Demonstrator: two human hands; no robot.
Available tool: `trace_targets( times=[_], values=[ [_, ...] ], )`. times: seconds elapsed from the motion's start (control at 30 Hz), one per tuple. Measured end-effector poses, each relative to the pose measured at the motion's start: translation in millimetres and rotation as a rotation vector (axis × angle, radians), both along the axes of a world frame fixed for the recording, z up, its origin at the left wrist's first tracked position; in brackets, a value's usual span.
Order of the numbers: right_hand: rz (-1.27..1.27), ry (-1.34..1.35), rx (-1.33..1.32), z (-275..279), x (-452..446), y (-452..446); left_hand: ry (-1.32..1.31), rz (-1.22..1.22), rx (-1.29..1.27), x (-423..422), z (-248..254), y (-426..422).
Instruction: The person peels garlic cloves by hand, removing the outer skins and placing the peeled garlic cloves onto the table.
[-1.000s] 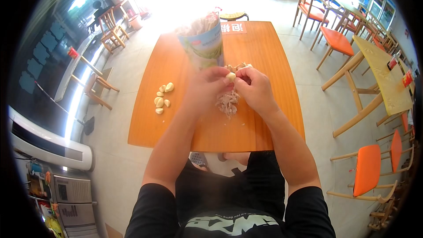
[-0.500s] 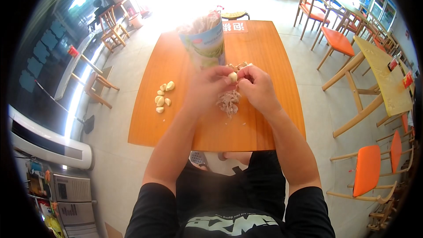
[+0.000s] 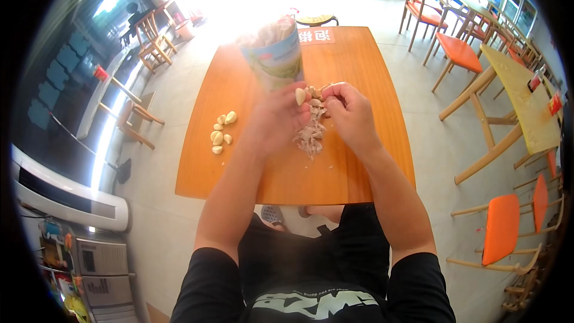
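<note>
A pale peeled garlic clove (image 3: 300, 97) is held at the fingertips of my left hand (image 3: 276, 118), above the middle of the wooden table (image 3: 239, 173). Just to its right, my right hand (image 3: 350, 110) has its thumb and forefinger pinched together; whatever is in the pinch is too small to name. Papery garlic skins (image 3: 310, 139) lie in a heap below and between the hands. Behind them sit some unpeeled cloves (image 3: 315, 91), partly hidden by my fingers. Several peeled cloves (image 3: 217, 136) are grouped on the table's left side.
Beyond my left hand stands a tall printed bag (image 3: 276, 60), open at the top and hazy in the glare. A red label (image 3: 317, 36) lies at the table's far edge. Orange-seated chairs (image 3: 501, 227) and a yellow table (image 3: 523, 101) stand to the right.
My hands have moved apart. The left one has drawn slightly leftward with the peeled clove, while the right stays near the skins, still pinched.
</note>
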State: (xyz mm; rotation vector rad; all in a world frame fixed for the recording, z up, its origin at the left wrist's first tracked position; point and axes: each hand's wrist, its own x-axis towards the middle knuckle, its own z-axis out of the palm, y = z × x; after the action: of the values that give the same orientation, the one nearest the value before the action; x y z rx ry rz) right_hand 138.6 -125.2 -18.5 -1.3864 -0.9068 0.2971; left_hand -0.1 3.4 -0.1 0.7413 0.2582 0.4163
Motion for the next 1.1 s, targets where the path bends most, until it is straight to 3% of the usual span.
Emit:
trace_targets(
  times=[0.13,0.2,0.23,0.3,0.37,0.43,0.47,0.53,0.67,0.77,0.83,0.87,0.93,1.1],
  values=[
    [-0.12,-0.13,-0.039,-4.1,2.7,0.4,0.05,0.084,0.108,-4.9,8.2,-7.0],
    [-0.184,-0.185,-0.033,-6.4,6.2,2.5,0.185,0.403,0.498,-9.6,15.2,-11.1],
    [-0.242,-0.173,0.017,-7.4,7.5,3.6,0.186,0.411,0.503,-11.8,21.3,-13.0],
    [-0.294,-0.151,0.075,-4.7,6.6,3.3,0.462,0.828,0.753,-16.6,33.1,-15.9],
    [-0.287,-0.028,0.142,2.7,2.8,0.1,0.552,0.87,0.817,-33.7,16.9,16.3],
    [-0.276,-0.049,0.157,5.3,-0.1,-1.0,0.817,0.868,1.602,-53.2,-15.1,54.6],
    [-0.275,-0.073,0.163,6.1,-2.3,-1.2,0.825,0.875,1.611,-58.2,-14.5,55.0],
    [-0.252,-0.092,0.202,7.5,-6.9,-1.6,1.028,0.728,1.936,-70.5,-13.9,51.5],
    [-0.183,-0.109,0.296,20.9,-15.6,-10.0,0.966,0.812,1.975,-80.8,-33.1,64.6],
    [-0.058,-0.036,0.283,61.7,-36.3,-41.8,0.864,0.878,2.082,-68.6,-17.7,45.3],
    [0.107,0.021,0.347,96.0,-59.1,-71.3,0.9,0.567,2.074,-48.9,11.5,15.0],
    [0.161,-0.004,0.376,108.7,-68.7,-85.1,0.898,0.569,2.065,-39.9,6.7,15.3],
    [0.276,0.032,0.416,131.4,-86.5,-111.9,1.006,0.547,1.729,-23.6,-2.5,20.9],
    [0.421,0.116,0.539,152.3,-107.9,-142.2,1.045,0.509,1.808,-11.1,-1.0,17.9]
  ],
)
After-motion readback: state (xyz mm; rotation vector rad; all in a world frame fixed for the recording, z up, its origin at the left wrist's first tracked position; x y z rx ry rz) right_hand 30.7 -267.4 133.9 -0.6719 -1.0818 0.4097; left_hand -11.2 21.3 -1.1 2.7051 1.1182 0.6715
